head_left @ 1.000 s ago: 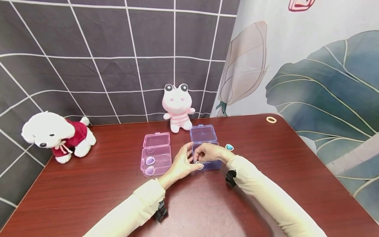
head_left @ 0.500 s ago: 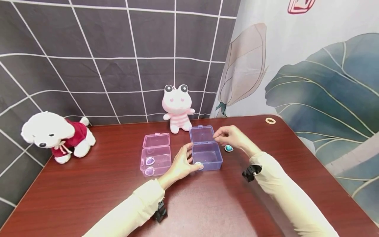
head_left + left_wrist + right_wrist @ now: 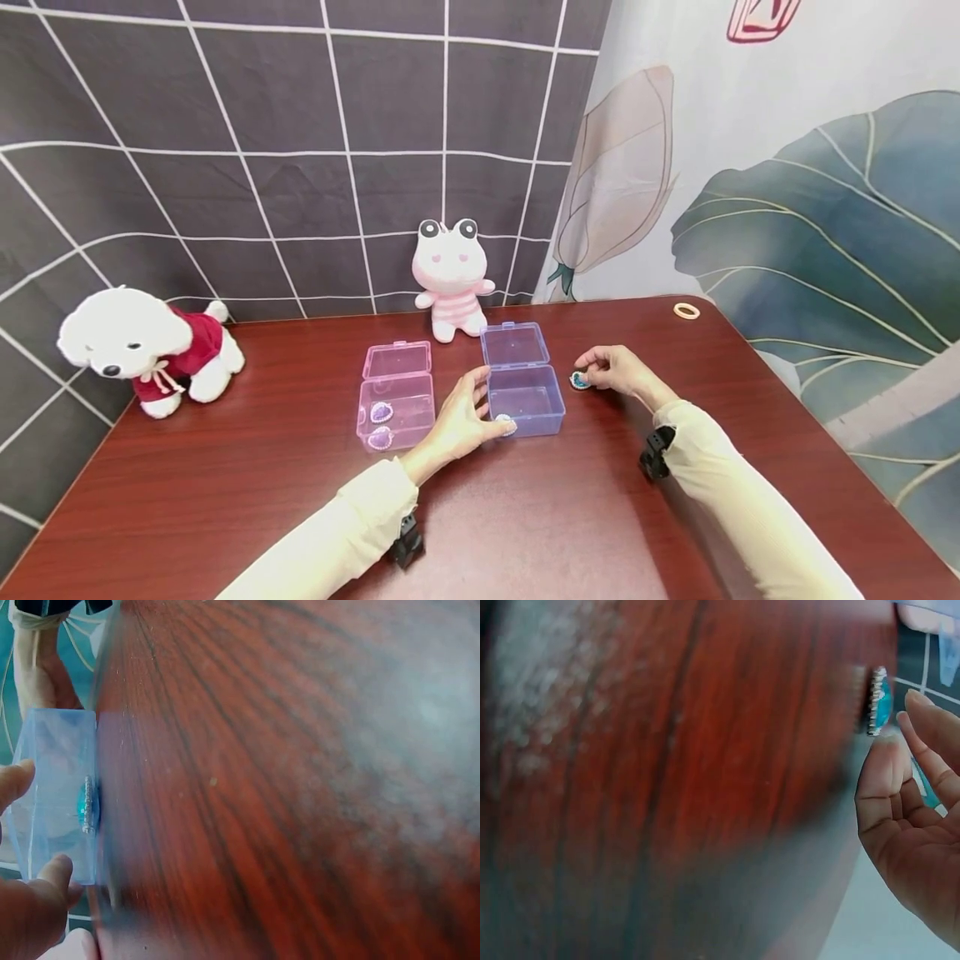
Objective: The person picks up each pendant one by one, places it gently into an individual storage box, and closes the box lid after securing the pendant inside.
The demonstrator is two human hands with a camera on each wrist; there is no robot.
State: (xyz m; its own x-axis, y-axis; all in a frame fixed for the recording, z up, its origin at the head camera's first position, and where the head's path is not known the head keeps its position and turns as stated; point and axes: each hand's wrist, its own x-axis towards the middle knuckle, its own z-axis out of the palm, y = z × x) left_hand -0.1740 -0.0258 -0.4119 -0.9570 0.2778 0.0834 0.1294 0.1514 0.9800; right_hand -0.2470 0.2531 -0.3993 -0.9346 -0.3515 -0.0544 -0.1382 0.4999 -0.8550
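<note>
The left hand (image 3: 463, 417) grips the left side of an open blue plastic box (image 3: 534, 423), thumb at its front corner and fingers toward the hinge. Inside that corner lies a bead-rimmed gem (image 3: 504, 422), partly behind the thumb; in the left wrist view this gem (image 3: 86, 804) looks teal through the clear wall. Right of the box, the right hand (image 3: 621, 371) reaches down to a teal gem (image 3: 578, 381) with a beaded rim on the table. In the right wrist view its fingertips are right at the gem (image 3: 882, 703), thumb and finger parted.
An open pink box (image 3: 416, 429) with two purple heart gems (image 3: 381, 412) stands left of the left hand. Behind the boxes sits a pink frog plush (image 3: 452, 279). A white dog plush (image 3: 127, 333) is at the far left, and a pale ring (image 3: 686, 311) lies at the back right.
The right hand has left the blue box, moved right, and come down at the teal gem. A gem shows inside the box. The left hand keeps its place on the box.
</note>
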